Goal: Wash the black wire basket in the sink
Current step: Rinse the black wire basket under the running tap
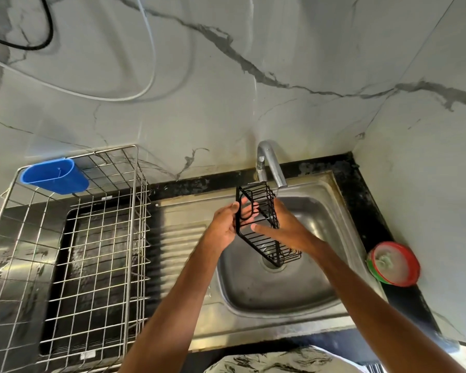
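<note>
Basket: the black wire basket [270,243] is held in the air over the sink basin, just below the tap, tilted so one end points up toward the spout and the other down toward the drain.
Left hand: the left hand [226,224] grasps the basket's left edge, its fingers curled in through the wires.
Right hand: the right hand [285,227] lies against the basket's right side with the thumb stretched across the front wires; the fingers look straight and pressed flat, not curled round anything.
Sink: a steel sink [253,319] set in a black counter, with a ridged draining board [178,238] on its left.
Drain: the drain [273,266] sits at the bottom of the basin, partly hidden behind the basket's lower end.
Tap: a curved metal tap [269,162] stands at the back rim, its spout just above the basket's upper end.
Rack: a silver wire dish rack [78,238] stands left of the draining board.
Cup: a blue plastic cup [55,176] hangs on the rack's rear corner.
Tub: a round red and green tub [394,263] sits on the counter to the right of the sink, its contents blurred.
Wall: a marble wall [280,49] with a black cable [47,36] and a white cable [124,97] looping across it.
</note>
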The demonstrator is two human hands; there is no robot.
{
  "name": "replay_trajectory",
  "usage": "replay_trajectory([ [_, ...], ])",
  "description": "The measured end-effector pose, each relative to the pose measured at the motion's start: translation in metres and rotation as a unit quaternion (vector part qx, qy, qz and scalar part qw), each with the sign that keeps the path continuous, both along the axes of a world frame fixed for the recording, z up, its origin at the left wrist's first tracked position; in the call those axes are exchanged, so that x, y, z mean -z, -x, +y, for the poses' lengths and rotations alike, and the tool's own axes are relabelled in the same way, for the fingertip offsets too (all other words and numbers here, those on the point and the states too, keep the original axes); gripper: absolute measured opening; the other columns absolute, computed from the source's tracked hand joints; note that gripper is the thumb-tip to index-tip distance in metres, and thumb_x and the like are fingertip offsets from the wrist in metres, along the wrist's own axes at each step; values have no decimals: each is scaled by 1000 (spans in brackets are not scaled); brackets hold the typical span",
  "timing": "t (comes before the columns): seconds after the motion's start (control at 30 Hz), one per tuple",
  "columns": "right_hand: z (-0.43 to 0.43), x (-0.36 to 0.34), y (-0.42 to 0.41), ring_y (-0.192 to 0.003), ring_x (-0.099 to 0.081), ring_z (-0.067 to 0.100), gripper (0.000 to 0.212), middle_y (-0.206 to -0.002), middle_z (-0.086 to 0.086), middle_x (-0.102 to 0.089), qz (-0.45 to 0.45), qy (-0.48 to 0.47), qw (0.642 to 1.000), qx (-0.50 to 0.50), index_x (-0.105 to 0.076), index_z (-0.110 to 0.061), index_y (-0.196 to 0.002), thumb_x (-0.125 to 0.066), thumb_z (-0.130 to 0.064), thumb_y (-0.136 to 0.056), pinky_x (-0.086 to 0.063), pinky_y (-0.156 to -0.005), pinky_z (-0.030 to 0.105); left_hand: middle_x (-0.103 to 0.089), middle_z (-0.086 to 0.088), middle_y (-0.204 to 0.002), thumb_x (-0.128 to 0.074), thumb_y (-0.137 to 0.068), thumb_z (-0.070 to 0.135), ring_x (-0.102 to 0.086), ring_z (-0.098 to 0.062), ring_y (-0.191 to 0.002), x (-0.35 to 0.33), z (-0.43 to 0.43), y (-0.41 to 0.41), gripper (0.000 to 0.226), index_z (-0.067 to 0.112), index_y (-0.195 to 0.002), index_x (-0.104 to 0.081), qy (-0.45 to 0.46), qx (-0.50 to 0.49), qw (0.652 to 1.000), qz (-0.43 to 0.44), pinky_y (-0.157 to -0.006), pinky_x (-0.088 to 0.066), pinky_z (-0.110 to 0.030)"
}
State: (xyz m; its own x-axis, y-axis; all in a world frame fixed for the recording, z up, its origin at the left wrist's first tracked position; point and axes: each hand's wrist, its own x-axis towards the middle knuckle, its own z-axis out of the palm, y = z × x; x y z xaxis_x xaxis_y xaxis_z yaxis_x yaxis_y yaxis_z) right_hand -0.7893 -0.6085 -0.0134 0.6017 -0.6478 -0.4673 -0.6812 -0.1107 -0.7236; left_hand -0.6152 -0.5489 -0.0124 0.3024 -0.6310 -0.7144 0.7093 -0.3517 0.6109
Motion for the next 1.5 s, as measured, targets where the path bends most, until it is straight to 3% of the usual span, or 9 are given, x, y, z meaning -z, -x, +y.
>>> replay_trajectory([
  [0.2, -12, 6, -4, -132, -44, 24, 96, -143, 6, -44, -15, 40, 996, 80, -42, -26, -144, -88, -44, -61, -42, -108, 39, -76, -25, -107, -40, -111, 11, -78, -30, -91, -3, -5, 9, 35, -3, -127, -66, 16, 26, 999, -9, -65, -64, -33],
  [0.3, -15, 11, 2, -126, -51, 24, 100, -136, 4, -51, -14, 9, 994, 110, -45, -22, -141, -89, -41, -52, -47, -105, 42, -75, -23, -112, -40, -112, 15, -76, -32, -102, -2, -5, 10, 35, 0, -127, -67, 24, 66, 997, -26, -73, -65, -34],
  [0.57, -11, 3, 26, -123, -53, 15, 115, -133, -5, -55, -23, -64, 989, 130, -41, -17, -143, -99, -46, -48, -46, -97, 30, -78, -19, -101, -42, -112, 19, -79, -31, -85, -6, -14, 19, 34, 0, -123, -68, 10, 167, 973, -157, -66, -65, -33],
  [0.73, 13, -3, 16, -123, -44, 10, 122, -134, -5, -45, -14, 73, 988, 135, -35, -19, -143, -95, -61, -46, -42, -102, 27, -79, -7, -91, -57, -105, 36, -76, -20, -73, -8, -26, 15, 34, 8, -100, -75, -66, 272, 855, -437, -70, -64, -33],
  [0.87, 17, -3, 11, -127, -42, 18, 121, -136, 1, -42, -7, 155, 981, 118, -34, -19, -142, -90, -67, -46, -42, -109, 40, -76, -5, -74, -52, -99, 60, -75, -23, -73, -6, -30, 11, 57, 13, -75, -72, -113, 324, 779, -524, -78, -61, -38],
  [1.1, 6, -8, 13, -135, -42, 22, 127, -146, 4, -43, 24, 130, 987, 91, -31, -20, -149, -89, -69, -48, -43, -110, 38, -74, -5, -81, -55, -85, 72, -73, -21, -77, -15, -34, 10, 60, 14, -89, -70, -114, 405, 758, -498, -74, -63, -41],
  [1.27, 0, -11, 11, -147, -30, 25, 131, -160, 7, -28, 67, 109, 991, 42, -24, -20, -156, -92, -62, -52, -35, -115, 42, -72, -13, -95, -63, -99, 38, -76, -31, -79, -23, -36, 8, 26, 13, -97, -56, -158, 411, 798, -411, -62, -63, -38],
  [1.37, 0, -13, 7, -153, -15, 28, 131, -167, 7, -10, 84, 97, 992, 8, -18, -20, -159, -92, -56, -56, -25, -120, 46, -74, -18, -79, -65, -101, 33, -78, -34, -73, -19, -36, 6, 32, 5, -90, -53, -191, 415, 804, -380, -64, -65, -41],
  [1.5, -4, -16, 5, -147, -25, 27, 126, -162, 5, -13, 58, 106, 992, -19, -19, -18, -159, -92, -49, -62, -32, -118, 43, -75, -20, -69, -60, -104, 38, -77, -29, -64, -15, -36, 5, 47, -9, -109, -59, -206, 434, 804, -350, -58, -63, -35],
])
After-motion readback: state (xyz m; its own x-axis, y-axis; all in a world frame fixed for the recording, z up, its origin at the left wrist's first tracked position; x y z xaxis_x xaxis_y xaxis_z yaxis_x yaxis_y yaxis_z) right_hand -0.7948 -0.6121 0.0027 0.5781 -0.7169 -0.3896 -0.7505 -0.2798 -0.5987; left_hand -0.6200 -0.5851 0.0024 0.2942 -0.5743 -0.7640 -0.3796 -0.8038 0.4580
